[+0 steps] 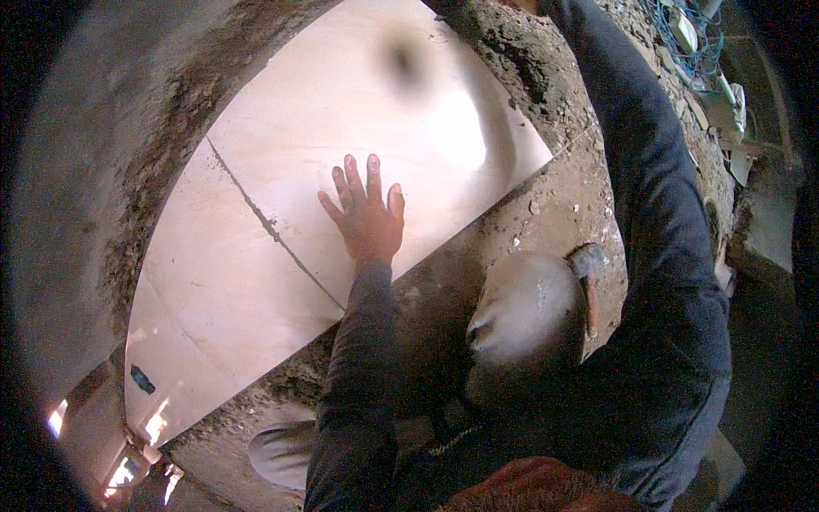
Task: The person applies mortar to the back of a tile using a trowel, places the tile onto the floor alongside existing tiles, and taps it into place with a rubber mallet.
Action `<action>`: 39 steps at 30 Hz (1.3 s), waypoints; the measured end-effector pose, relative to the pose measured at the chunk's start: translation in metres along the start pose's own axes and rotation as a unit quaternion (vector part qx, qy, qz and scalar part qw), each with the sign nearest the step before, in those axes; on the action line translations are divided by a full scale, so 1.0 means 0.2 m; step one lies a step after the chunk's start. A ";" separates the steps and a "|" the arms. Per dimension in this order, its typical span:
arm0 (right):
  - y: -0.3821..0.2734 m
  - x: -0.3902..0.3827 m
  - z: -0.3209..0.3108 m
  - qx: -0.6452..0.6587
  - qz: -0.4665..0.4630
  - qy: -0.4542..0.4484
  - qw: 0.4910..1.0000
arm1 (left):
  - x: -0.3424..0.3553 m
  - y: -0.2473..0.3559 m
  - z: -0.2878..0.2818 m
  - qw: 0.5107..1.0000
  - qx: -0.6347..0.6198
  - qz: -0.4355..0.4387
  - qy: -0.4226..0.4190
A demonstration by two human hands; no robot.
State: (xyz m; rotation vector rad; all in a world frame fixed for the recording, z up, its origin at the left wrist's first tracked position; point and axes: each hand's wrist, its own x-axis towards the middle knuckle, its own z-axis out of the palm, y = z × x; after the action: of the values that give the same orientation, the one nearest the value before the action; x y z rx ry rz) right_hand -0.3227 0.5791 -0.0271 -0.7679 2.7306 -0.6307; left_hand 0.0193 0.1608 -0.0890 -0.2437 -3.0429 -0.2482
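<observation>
Pale, glossy floor tiles (409, 128) lie before me, with a dark joint (269, 224) running between two of them. My left hand (367, 218) rests flat on the larger tile to the right of that joint, fingers spread and nothing in them. My right arm (648, 145) reaches far forward along the right side. At the top edge only a sliver of my right hand (522, 3) shows; its fingers are cut off from view. A hand tool (590, 290) with a grey metal head and wooden handle lies on the dirt to the right.
A rough grey wall (94, 145) borders the tiles on the left. Loose dirt and rubble (546, 205) lie along their right edge. Tangled blue wire (706, 51) and debris are at the far right. A small dark piece (142, 380) sits on the near-left tile.
</observation>
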 end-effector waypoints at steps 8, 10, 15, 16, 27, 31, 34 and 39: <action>-0.42 -0.65 -0.06 0.103 0.222 -0.056 0.968 | -0.01 -0.04 -0.07 1.000 0.021 -0.001 0.019; -0.55 -0.93 -0.05 0.123 0.306 -0.036 0.943 | -0.01 -0.05 -0.05 0.999 0.032 -0.003 0.024; -0.69 -1.29 0.20 0.139 0.368 -0.146 0.908 | -0.03 -0.05 -0.02 0.998 0.047 -0.010 0.031; -0.80 -1.30 0.23 0.192 0.424 -0.153 0.872 | -0.03 -0.06 -0.03 0.998 0.047 -0.009 0.033; -0.73 -0.74 0.67 0.707 0.301 0.244 0.592 | -0.04 -0.06 -0.03 0.994 0.101 -0.006 0.027; -0.51 -0.19 0.50 0.718 0.254 0.194 0.619 | -0.01 -0.03 -0.04 0.998 0.057 -0.003 0.024; -0.48 0.03 0.40 0.668 0.257 0.137 0.685 | -0.02 -0.02 -0.05 0.999 0.045 0.000 0.026; -0.44 -0.18 0.15 0.207 0.250 -0.015 0.946 | -0.03 -0.04 -0.06 0.998 0.058 -0.007 0.016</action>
State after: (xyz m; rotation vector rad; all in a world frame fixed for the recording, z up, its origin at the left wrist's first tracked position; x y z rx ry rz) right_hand -0.2443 0.5211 -0.0083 0.0177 2.4764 -0.9974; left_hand 0.0241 0.1500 -0.0781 -0.2094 -3.0155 -0.0755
